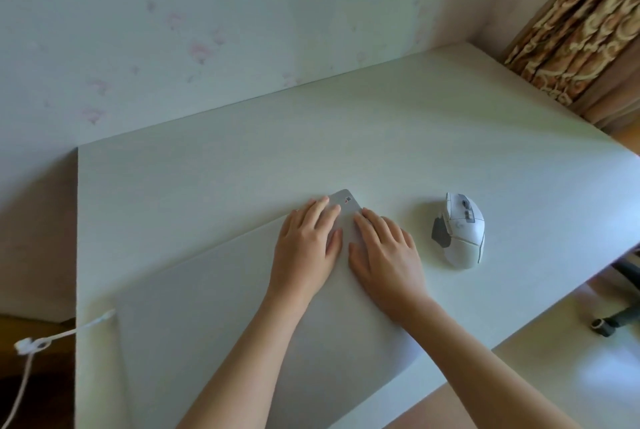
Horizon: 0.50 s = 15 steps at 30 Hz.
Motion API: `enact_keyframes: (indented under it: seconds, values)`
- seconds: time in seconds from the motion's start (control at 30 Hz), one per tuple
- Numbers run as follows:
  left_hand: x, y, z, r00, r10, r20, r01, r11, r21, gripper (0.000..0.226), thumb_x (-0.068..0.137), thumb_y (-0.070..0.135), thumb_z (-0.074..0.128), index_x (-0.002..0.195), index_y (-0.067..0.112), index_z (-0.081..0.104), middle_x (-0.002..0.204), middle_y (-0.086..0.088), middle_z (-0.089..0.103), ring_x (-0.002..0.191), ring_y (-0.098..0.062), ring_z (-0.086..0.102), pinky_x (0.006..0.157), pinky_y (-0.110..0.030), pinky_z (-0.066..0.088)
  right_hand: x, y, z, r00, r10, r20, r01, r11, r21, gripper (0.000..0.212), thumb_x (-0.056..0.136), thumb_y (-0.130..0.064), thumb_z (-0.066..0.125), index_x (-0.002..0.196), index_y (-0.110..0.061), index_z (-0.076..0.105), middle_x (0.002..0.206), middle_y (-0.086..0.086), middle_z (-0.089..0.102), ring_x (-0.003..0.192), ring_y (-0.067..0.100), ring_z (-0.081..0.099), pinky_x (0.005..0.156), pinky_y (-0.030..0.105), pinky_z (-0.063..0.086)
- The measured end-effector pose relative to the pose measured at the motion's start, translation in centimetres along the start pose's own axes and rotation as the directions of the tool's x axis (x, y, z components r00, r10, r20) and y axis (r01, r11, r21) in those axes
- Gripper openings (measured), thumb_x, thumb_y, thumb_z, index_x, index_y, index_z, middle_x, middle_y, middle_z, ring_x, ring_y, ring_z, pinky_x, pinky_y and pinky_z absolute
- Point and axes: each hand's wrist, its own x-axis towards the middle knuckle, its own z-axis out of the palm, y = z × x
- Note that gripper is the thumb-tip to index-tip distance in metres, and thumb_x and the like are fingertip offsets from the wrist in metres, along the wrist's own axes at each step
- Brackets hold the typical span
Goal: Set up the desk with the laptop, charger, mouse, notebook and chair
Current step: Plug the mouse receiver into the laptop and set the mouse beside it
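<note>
A closed silver laptop (214, 290) lies flat on the white desk (242, 165), angled, its far corner bearing a small sticker. My left hand (304, 245) rests flat on the lid near that far corner, fingers straight. Beside it, my right hand (384, 248) also lies flat on the lid, at the laptop's right edge. A white mouse (459, 229) with grey side buttons sits on the desk to the right of my right hand, apart from it. A white charger cable (62, 333) runs from the laptop's near left corner off the desk's left edge and hangs down.
The desk stands against a pale floral-papered wall (207, 30). A patterned brown curtain (588, 30) hangs at the far right. Below the desk's right edge a dark chair base with a caster (602, 324) shows on the floor.
</note>
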Motion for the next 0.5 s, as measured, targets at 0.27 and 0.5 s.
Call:
enact_keyframes:
  seconds: [0.27, 0.5]
  values:
    - [-0.8, 0.8, 0.6, 0.997, -0.056, -0.054, 0.056, 0.998, 0.014, 0.039, 0.088, 0.026, 0.045, 0.12, 0.013, 0.064, 0.131, -0.009, 0.06, 0.12, -0.028, 0.056, 0.098, -0.041, 0.046, 0.1, 1.2, -0.3, 0.991, -0.03, -0.128, 0.014, 0.992, -0.128, 0.044, 0.083, -0.039, 0.045, 0.118, -0.015, 0.057, 0.124, 0.005, 0.062, 0.116, 0.027, 0.055, 0.096, 0.044, 0.04]
    - [-1.8, 7.3, 2.1, 0.937, -0.351, -0.002, 0.343, 0.917, -0.206, 0.043, 0.087, 0.03, 0.047, 0.124, 0.014, 0.061, 0.144, -0.009, 0.048, 0.136, -0.025, 0.04, 0.115, -0.043, 0.022, 0.1, 9.1, -2.5, 0.962, 0.273, -0.022, -0.273, 0.953, -0.129, 0.044, 0.083, -0.019, 0.057, 0.124, -0.008, 0.051, 0.148, 0.007, 0.035, 0.141, 0.031, 0.019, 0.098, 0.056, 0.035]
